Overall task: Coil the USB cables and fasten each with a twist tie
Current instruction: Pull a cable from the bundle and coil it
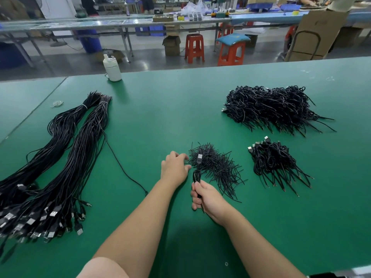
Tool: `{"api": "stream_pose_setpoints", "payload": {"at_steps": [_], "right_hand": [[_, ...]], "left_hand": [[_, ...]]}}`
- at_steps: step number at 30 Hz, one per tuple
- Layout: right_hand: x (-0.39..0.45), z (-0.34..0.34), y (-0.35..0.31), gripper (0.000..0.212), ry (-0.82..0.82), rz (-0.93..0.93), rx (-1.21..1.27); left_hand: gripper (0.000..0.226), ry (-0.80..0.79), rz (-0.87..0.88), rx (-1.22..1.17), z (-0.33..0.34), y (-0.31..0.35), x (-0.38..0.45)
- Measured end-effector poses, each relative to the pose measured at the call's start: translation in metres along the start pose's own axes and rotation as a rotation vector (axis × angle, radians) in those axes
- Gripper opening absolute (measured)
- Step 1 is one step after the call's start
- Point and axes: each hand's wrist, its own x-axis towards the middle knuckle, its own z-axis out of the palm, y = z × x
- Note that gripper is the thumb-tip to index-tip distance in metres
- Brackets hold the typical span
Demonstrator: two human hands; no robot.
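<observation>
I see big uncoiled bundles (pixel 60 157) left; done piles (pixel 271 109) right, so approx. half remains. My right hand (pixel 208 199) grips a coiled cable (pixel 197 177); left hand (pixel 174 167) fingers curled, pinching at ties (pixel 216 167).

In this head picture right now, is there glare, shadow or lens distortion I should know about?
Head view: wide-angle bending curves the green table edge and the far benches; the arms cast soft shadows near the bottom; lights reflect off the far floor; the coiled cable in the right hand stays sharp.
</observation>
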Motion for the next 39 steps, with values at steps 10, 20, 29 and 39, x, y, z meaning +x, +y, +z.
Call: {"api": "stream_pose_setpoints", "payload": {"at_steps": [10,20,29,39], "right_hand": [[0.002,0.000,0.005,0.024,0.003,-0.032,-0.092],[0.006,-0.002,0.007,0.023,-0.008,-0.013,-0.117],[0.007,-0.002,0.007,0.023,-0.006,-0.015,-0.104],[0.007,-0.001,0.008,0.023,-0.010,-0.012,-0.140]], "left_hand": [[0.016,0.078,0.020,0.145,0.011,0.000,-0.008],[0.031,0.058,0.011,0.000,0.007,-0.009,-0.012],[0.018,-0.033,-0.019,0.064,0.002,-0.001,-0.007],[0.004,-0.153,-0.028,0.080,-0.027,-0.039,-0.031]]}}
